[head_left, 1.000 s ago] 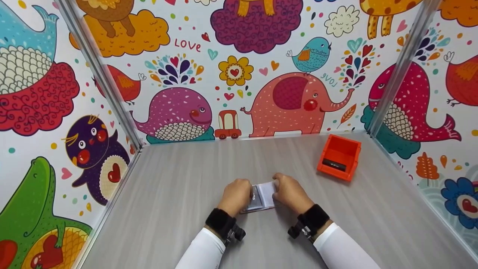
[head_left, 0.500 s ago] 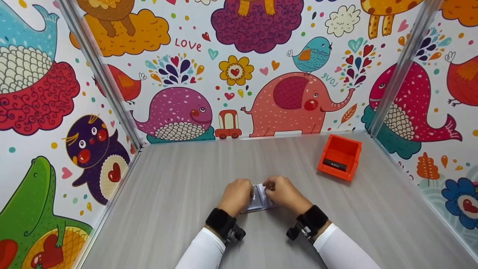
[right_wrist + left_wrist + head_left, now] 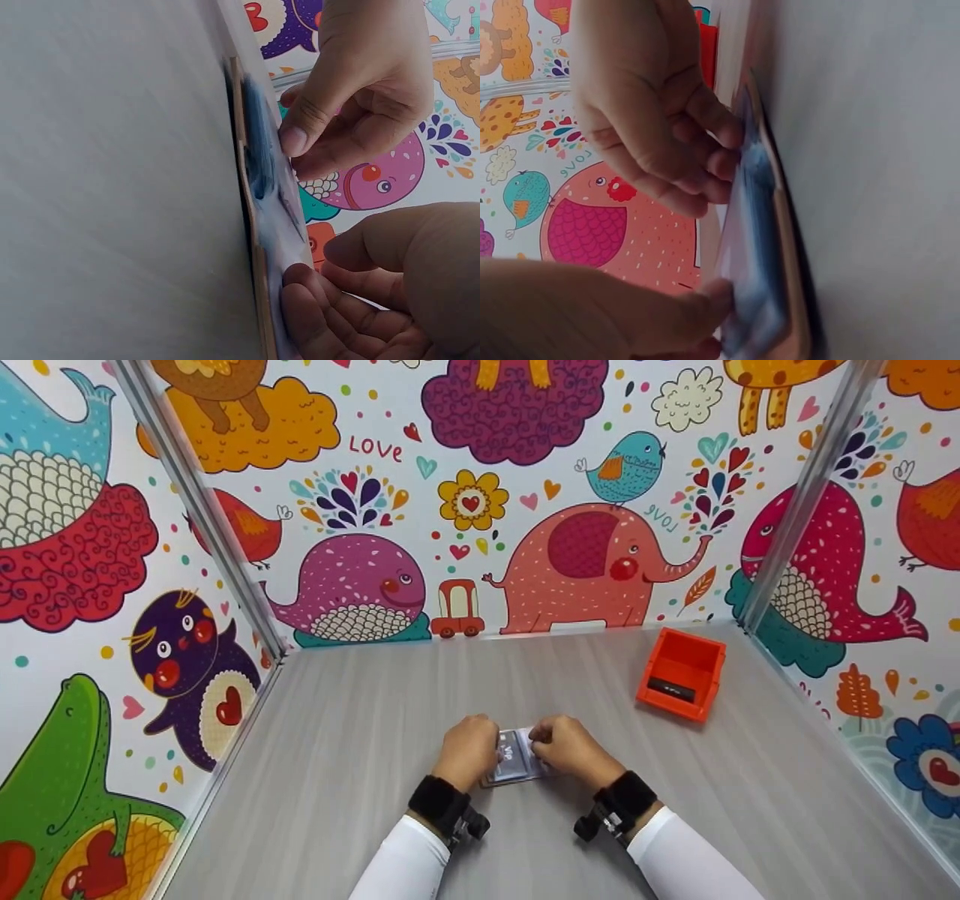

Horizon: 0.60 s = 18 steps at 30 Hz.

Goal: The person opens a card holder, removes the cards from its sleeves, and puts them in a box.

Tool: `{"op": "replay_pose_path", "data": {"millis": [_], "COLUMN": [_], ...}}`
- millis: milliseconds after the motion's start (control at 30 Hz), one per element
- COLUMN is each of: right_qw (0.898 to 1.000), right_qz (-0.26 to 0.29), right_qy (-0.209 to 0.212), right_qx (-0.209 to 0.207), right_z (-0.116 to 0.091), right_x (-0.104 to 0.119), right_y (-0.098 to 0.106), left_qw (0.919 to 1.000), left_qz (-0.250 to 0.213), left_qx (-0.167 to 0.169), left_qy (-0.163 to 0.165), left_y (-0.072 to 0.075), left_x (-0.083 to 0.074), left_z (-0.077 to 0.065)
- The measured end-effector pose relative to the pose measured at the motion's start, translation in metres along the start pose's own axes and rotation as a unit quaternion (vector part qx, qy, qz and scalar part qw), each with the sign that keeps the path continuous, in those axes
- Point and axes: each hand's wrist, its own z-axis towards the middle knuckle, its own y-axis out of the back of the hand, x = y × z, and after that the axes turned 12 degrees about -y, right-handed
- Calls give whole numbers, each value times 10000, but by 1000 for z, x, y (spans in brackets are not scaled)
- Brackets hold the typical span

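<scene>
An opened card holder with a brown cover and clear plastic sleeves lies flat on the grey table between the hands. In its left half shows a dark card with pale "VIP" lettering. My left hand is at the left side, its thumb and fingertips pinching the holder's sleeve edge. At the other half, my right hand has its bent fingertips against the sleeve; in the right wrist view its thumb stands apart from the index finger.
An orange bin sits at the back right of the table, with a black cylinder-like item in it. Printed wall panels with cartoon animals close off the back and both sides.
My right hand has moved left from the holder's outer edge onto the inner sleeve. My left hand has shifted slightly left, uncovering more of the VIP card.
</scene>
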Motion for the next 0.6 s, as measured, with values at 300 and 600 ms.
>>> {"op": "replay_pose_path", "data": {"millis": [300,600], "right_qw": [10000,9995], "right_qz": [63,261], "right_qy": [-73,-95], "right_qx": [7,133], "right_z": [1,0], "right_x": [-1,-3], "right_y": [-1,1], "left_qw": [9982,9966], "left_qz": [-574,-771], "left_qx": [49,79], "left_qy": [-167,-293], "left_y": [3,4], "left_x": [4,5], "left_z": [-2,-5]}}
